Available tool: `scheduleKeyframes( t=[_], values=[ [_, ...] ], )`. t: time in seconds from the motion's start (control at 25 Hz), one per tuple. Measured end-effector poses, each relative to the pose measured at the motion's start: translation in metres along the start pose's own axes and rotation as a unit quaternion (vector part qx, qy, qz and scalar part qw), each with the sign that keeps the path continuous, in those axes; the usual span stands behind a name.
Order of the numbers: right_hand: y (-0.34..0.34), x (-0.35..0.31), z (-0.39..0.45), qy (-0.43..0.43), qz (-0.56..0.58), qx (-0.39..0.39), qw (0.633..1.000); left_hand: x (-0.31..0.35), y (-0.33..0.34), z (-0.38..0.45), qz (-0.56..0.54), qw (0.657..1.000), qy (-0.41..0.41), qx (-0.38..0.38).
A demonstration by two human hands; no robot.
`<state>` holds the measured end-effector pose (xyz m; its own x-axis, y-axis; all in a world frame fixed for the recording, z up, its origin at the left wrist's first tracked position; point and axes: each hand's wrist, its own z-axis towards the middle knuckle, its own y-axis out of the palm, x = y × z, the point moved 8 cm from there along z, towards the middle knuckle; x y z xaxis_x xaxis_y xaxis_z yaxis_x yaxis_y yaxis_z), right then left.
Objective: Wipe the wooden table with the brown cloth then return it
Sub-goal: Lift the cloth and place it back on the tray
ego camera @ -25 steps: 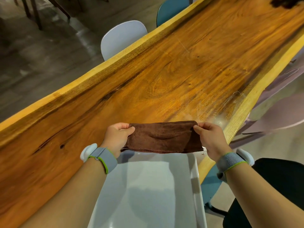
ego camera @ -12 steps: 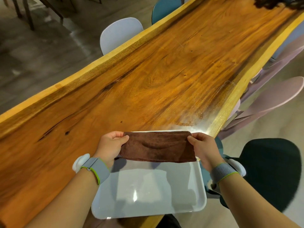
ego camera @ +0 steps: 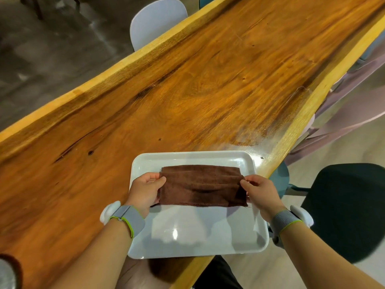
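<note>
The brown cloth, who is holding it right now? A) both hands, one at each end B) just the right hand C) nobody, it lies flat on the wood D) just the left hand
A: the left hand and right hand each pinch one end of the brown cloth, stretched over the white tray.

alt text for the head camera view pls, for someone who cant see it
Two bare hands, the left hand and right hand, hold a folded brown cloth stretched between them over a white tray on a long wooden table. Both wrists wear grey bands. Chairs stand along both sides of the table.
</note>
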<state>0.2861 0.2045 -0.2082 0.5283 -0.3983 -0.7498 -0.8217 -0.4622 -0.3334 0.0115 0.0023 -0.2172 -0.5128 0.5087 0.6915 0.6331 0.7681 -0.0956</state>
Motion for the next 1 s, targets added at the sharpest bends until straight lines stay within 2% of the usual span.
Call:
scheduleKeyframes(
  t=[0.16, 0.32, 0.44, 0.52, 0.6, 0.68, 0.76, 0.84, 1.0],
  values=[
    [0.0, 0.012, -0.008, 0.017, -0.029, -0.03, 0.999, -0.017, -0.007, -0.003, 0.018, 1.0, -0.012, 0.006],
    [0.001, 0.008, -0.023, -0.041, -0.189, -0.077, 0.978, -0.029, -0.012, -0.012, 0.074, 0.997, -0.003, -0.02],
    [0.0, 0.014, -0.024, -0.05, -0.277, -0.057, 0.958, -0.028, -0.013, -0.018, 0.194, 0.98, 0.041, -0.034],
    [0.0, 0.014, -0.026, -0.054, -0.302, -0.034, 0.951, -0.022, -0.012, -0.023, 0.264, 0.961, 0.085, -0.016],
    [-0.004, 0.016, -0.026, -0.033, -0.224, -0.016, 0.974, -0.015, -0.013, -0.027, 0.264, 0.957, 0.117, 0.005],
    [-0.005, 0.017, -0.031, 0.012, -0.095, -0.018, 0.995, -0.014, -0.015, -0.029, 0.183, 0.977, 0.104, 0.013],
    [-0.007, 0.016, -0.04, 0.047, -0.01, -0.018, 0.999, -0.017, -0.017, -0.031, 0.087, 0.994, 0.073, 0.01],
    [-0.007, 0.019, -0.046, 0.069, 0.024, -0.008, 0.997, -0.022, -0.017, -0.031, 0.033, 0.998, 0.051, 0.002],
    [-0.006, 0.04, -0.058, 0.086, -0.015, 0.003, 0.996, -0.037, -0.022, -0.037, 0.073, 0.996, 0.053, 0.0]
  ],
)
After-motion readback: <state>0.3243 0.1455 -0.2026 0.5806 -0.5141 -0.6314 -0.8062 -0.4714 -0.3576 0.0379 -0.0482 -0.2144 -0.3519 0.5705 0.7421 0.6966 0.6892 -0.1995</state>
